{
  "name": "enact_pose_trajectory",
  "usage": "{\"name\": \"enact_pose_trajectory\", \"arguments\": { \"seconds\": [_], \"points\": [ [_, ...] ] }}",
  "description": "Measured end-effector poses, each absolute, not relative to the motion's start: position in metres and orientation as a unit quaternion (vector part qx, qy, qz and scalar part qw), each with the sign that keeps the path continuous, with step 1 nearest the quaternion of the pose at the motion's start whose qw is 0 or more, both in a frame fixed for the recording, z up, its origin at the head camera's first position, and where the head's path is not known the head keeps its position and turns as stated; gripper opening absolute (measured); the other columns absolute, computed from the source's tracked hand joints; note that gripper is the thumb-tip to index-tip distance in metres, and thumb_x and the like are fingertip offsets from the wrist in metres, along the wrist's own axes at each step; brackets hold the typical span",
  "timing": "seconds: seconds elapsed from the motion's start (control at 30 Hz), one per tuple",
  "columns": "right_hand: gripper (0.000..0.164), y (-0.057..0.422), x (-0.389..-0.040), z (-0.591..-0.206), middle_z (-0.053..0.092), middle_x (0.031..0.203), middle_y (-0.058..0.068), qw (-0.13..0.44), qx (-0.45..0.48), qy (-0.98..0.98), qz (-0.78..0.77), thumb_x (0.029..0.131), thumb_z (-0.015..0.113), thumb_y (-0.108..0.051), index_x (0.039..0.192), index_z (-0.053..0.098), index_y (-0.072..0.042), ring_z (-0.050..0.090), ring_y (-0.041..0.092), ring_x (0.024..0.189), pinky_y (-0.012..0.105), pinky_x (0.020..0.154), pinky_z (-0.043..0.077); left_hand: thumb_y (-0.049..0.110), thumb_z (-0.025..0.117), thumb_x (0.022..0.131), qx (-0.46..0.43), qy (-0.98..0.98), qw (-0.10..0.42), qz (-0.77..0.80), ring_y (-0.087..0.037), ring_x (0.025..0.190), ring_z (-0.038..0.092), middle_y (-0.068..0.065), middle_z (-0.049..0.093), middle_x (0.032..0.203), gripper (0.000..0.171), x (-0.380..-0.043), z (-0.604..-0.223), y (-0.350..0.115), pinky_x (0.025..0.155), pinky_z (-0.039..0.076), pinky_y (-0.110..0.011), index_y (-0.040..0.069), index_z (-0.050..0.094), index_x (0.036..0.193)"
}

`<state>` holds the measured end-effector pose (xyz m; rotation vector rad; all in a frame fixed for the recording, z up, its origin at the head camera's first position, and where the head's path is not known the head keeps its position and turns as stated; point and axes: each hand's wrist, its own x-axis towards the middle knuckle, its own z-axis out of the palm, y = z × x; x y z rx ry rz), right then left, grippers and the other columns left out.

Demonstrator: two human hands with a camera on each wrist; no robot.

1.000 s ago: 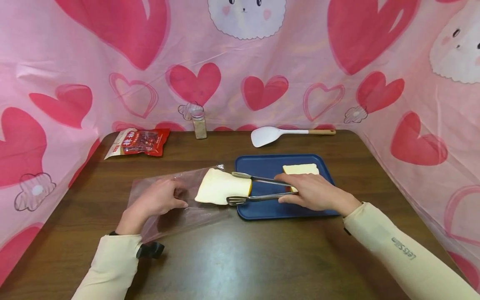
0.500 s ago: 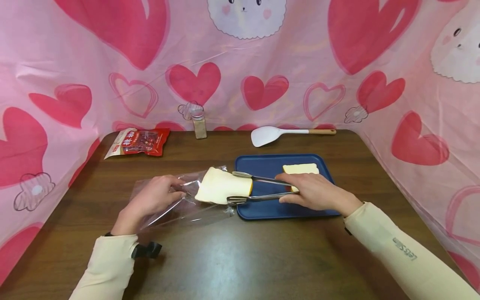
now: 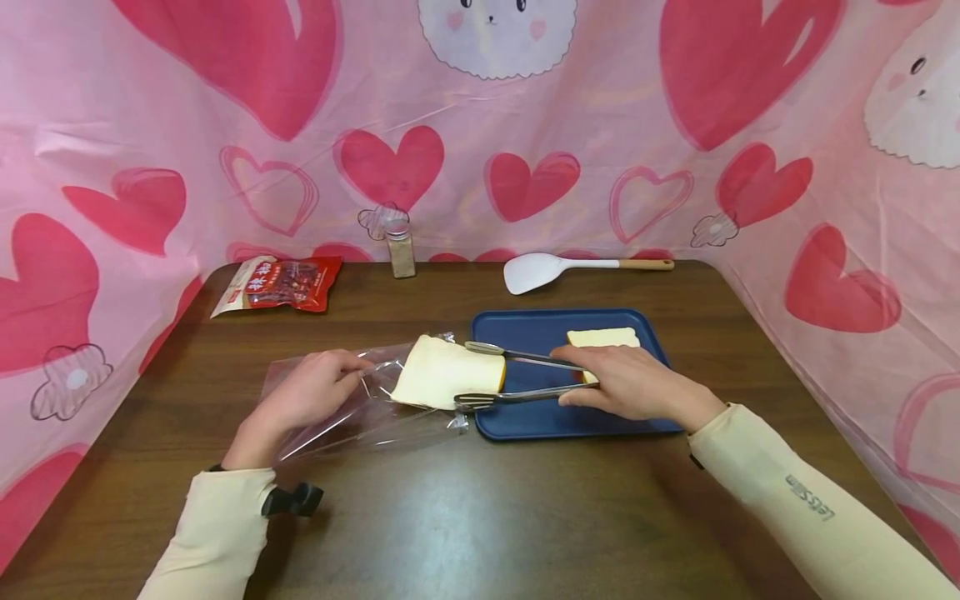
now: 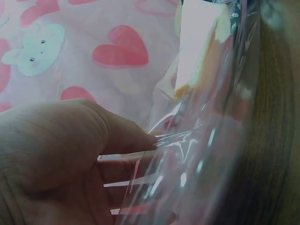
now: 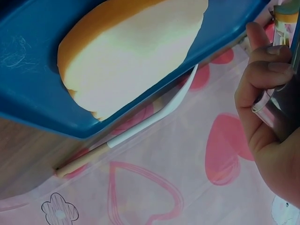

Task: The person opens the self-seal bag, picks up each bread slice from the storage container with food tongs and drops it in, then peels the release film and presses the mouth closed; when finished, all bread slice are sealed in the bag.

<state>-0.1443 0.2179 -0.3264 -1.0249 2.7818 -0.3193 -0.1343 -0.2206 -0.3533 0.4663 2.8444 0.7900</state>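
In the head view, my left hand (image 3: 311, 392) pinches a clear plastic bag (image 3: 367, 433) lying over the table at centre left. The left wrist view has thumb and fingers on the bag's film (image 4: 187, 154), with bread (image 4: 194, 47) beyond. My right hand (image 3: 626, 385) grips metal tongs (image 3: 532, 392) whose tips lie along both sides of a white bread slice (image 3: 442, 375). That slice overlaps the bag's right part and reaches the tray's left edge. Another piece of bread (image 3: 603, 337), partly hidden by the right hand, rests on the blue tray (image 3: 517, 327).
Behind the tray lies a white spatula (image 3: 540, 271) with a wooden handle. A small spice jar (image 3: 402, 254) stands at the back, and a red and white food packet (image 3: 285, 285) lies at the back left. A pink heart-patterned cloth (image 3: 465, 100) surrounds the table.
Over the last second my left hand has shifted slightly, its fingers drawing in on the bag, and the film has wrinkled. The tongs and bread slice have barely moved.
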Motion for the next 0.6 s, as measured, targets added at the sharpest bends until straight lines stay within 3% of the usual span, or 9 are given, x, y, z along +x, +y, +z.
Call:
{"name": "enact_pose_trajectory", "arguments": {
  "seconds": [0.07,0.3,0.43,0.6],
  "points": [
    [0.063,0.218,-0.144,-0.326,0.072,0.132,0.008,0.080,-0.340,0.931,-0.106,0.098,0.072,-0.051,0.146,0.059,-0.013,0.069,0.021,0.103,0.046,0.088,0.061,0.007,0.065,0.101,0.155,0.951,0.069,0.259,-0.024,0.087,0.062,-0.020,0.076,0.118,0.027,-0.134,-0.353,-0.221,0.084,0.057,-0.046,0.000,0.076,0.125],
    [0.061,0.219,-0.147,-0.320,0.074,0.109,0.000,0.081,-0.335,0.933,-0.106,0.097,0.074,-0.049,0.145,0.059,-0.015,0.067,0.016,0.094,0.040,0.080,0.059,0.006,0.065,0.102,0.165,0.950,0.037,0.263,-0.035,0.105,0.069,-0.020,0.075,0.125,0.029,-0.132,-0.348,-0.222,0.099,0.055,-0.060,0.004,0.075,0.128],
    [0.062,0.222,-0.149,-0.317,0.072,0.129,0.006,0.097,-0.322,0.935,-0.108,0.098,0.072,-0.051,0.148,0.058,-0.016,0.068,0.022,0.110,0.049,0.092,0.061,0.007,0.065,0.103,0.165,0.948,0.036,0.271,-0.043,0.124,0.067,-0.020,0.073,0.131,0.031,-0.132,-0.346,-0.225,0.106,0.051,-0.065,0.007,0.074,0.132],
    [0.064,0.224,-0.150,-0.314,0.066,0.144,0.010,0.105,-0.312,0.938,-0.110,0.098,0.071,-0.052,0.150,0.057,-0.016,0.066,0.031,0.126,0.058,0.103,0.057,0.010,0.065,0.104,0.160,0.946,0.036,0.281,-0.043,0.128,0.065,-0.018,0.072,0.134,0.031,-0.131,-0.345,-0.228,0.107,0.049,-0.066,0.010,0.073,0.134]
  ]
}}
